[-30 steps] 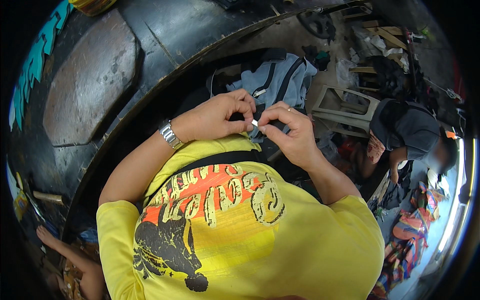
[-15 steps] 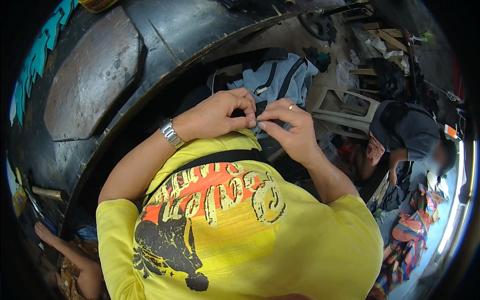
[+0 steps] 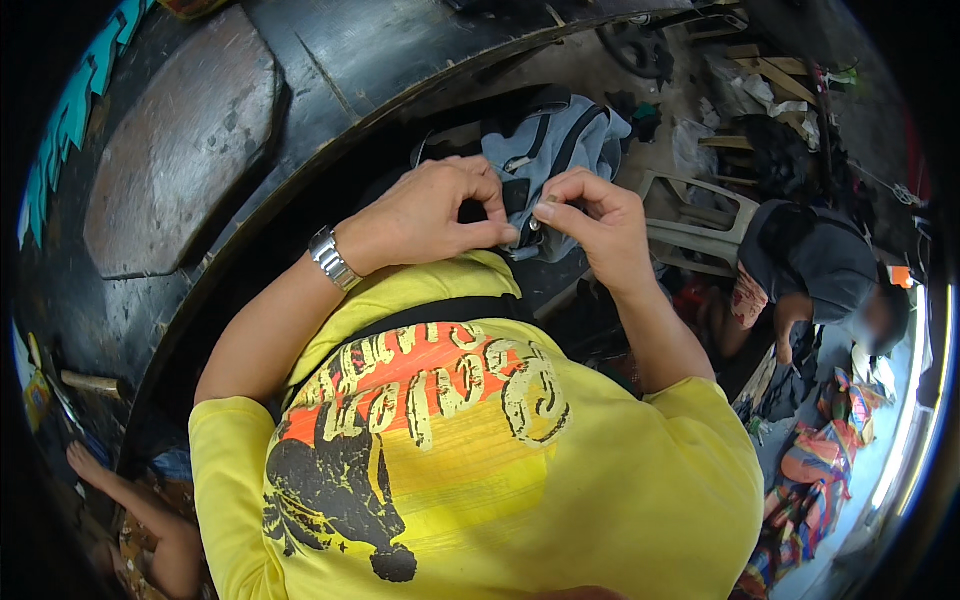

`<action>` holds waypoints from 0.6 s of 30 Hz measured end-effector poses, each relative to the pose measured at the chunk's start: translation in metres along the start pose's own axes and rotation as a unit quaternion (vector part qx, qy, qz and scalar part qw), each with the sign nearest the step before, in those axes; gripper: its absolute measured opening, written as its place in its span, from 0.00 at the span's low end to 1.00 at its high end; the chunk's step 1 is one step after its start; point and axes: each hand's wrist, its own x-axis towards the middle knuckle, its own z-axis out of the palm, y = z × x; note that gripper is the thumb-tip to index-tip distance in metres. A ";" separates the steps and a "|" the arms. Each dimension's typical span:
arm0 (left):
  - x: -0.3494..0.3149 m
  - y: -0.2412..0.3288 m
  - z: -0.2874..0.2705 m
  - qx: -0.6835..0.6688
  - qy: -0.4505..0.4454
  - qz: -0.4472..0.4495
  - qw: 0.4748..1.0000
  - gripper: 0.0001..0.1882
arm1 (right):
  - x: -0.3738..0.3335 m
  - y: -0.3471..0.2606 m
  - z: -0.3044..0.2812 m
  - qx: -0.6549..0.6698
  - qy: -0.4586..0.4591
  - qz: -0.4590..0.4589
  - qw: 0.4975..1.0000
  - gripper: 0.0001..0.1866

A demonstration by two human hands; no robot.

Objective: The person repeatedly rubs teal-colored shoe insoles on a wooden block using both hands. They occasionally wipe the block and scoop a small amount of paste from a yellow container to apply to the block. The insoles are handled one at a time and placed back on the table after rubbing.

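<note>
In front of my waist, a blue-grey fabric bag (image 3: 596, 135) with black zippers and black straps hangs below both hands. My left hand (image 3: 425, 212), with a metal watch on the wrist, is bent in a pinch at the bag's near edge. What lies between its fingertips is too small to tell. Thumb and forefinger of my right hand (image 3: 600, 215) are pressed together, a little apart from the left. A small shiny metal piece (image 3: 535, 225) shows at their tips; its exact kind is unclear.
A dark worktable (image 3: 340, 60) curves along the left and far side, bearing a brown board (image 3: 190, 150) and teal cut pieces (image 3: 75, 125). A plastic stool (image 3: 695, 215) stands right, near a bent-over person (image 3: 820, 260). Another person's arm (image 3: 130, 500) shows lower left.
My hands have moved apart from where their fingertips met. The right hand has shifted slightly right, and the small metal piece now shows at its fingertips.
</note>
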 end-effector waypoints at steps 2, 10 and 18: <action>0.002 0.007 0.001 0.107 0.040 0.001 0.993 0.14 | -0.006 -0.009 0.000 0.053 -0.022 0.021 0.998 0.05; 0.008 0.007 0.009 0.055 -0.017 0.003 0.998 0.14 | 0.005 -0.001 0.000 -0.058 -0.008 -0.017 0.998 0.05; -0.004 0.009 0.000 0.018 0.004 -0.035 0.999 0.13 | 0.007 -0.009 0.001 -0.036 -0.052 0.004 0.998 0.06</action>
